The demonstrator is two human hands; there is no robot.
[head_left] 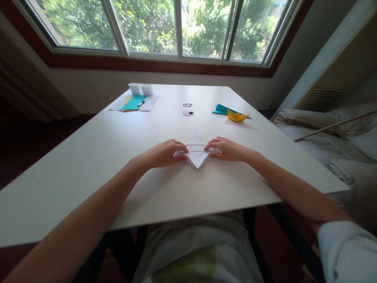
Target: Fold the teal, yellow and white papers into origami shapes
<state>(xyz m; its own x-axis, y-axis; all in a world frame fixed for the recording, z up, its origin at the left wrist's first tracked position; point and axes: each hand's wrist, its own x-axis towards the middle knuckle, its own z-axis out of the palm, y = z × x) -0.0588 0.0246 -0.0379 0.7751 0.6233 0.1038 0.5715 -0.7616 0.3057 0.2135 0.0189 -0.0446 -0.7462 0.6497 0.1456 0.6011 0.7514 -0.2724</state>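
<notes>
Both forearms run in from the near edge; left hand [163, 154] and right hand [226, 149] press flat on the white folded paper [196, 155] mid-table [88, 157], fingers pinning its left-right crease, point toward near.

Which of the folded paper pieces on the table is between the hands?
The white folded paper: left hand and right hand press its two sides. The yellow paper boat sits far off to the right, untouched.
</notes>
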